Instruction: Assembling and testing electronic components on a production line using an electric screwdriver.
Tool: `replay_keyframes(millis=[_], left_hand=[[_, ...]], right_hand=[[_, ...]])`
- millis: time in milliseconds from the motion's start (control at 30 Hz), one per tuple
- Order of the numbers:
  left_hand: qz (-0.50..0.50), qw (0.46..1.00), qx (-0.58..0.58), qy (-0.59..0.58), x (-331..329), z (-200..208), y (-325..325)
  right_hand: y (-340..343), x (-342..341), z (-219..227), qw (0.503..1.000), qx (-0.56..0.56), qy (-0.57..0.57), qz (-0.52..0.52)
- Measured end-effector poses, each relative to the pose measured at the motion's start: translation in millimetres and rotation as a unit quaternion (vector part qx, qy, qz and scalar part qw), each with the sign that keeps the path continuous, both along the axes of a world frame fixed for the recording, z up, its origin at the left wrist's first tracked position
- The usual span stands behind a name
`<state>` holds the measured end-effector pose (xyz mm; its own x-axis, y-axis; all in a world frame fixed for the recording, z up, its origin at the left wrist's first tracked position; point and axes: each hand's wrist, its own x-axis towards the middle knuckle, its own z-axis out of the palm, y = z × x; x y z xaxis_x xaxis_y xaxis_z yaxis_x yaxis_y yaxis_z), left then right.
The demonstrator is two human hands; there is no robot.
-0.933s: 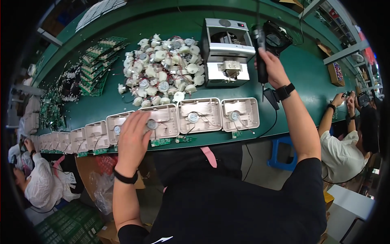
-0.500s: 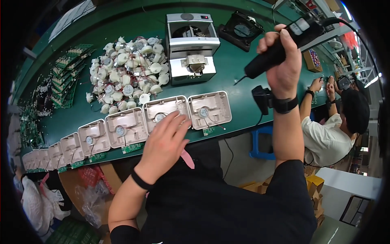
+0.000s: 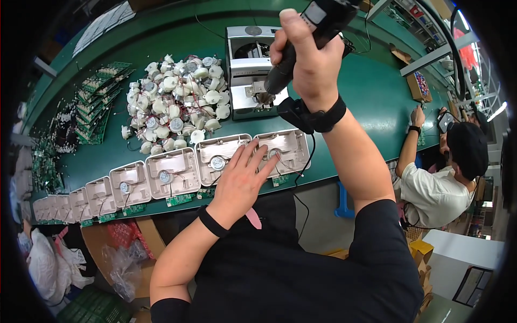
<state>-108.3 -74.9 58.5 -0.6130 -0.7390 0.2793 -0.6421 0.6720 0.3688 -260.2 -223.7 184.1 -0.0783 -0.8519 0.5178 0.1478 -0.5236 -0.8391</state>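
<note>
My right hand is wrapped round a black electric screwdriver, raised over the bench. Its nose points down at the front of the silver screw feeder; the bit's tip is hard to make out there. Fingers spread, my left hand rests over the adjoining rims of two pale plastic housings. The right-hand housing and the one to its left are open trays. A round silver motor with thin wires sits in the left one. My left fingers partly cover both trays.
More housings run in a row leftward along the bench edge, with green circuit boards in front. Behind lies a heap of white-capped motors. Stacked boards stand farther left. A co-worker sits at right.
The screwdriver has moved left, from open bench space to the screw feeder's front. My left hand has shifted right, its fingers now reaching the right-hand housing.
</note>
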Motion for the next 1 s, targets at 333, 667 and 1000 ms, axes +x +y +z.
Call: replay_keyframes(millis=[333, 667, 1000], left_hand=[[0.013, 1.0, 0.0, -0.02, 3, -7, -1], [0.017, 0.998, -0.013, -0.051, -3, -5, -2], [0.021, 0.998, -0.014, -0.058, -3, -7, -2]], right_hand=[[83, -41, 3, 0.997, 0.042, -0.007, 0.06], [115, -48, -54, 0.999, 0.04, -0.005, 0.013], [112, -41, -62, 0.998, 0.059, -0.005, 0.03]])
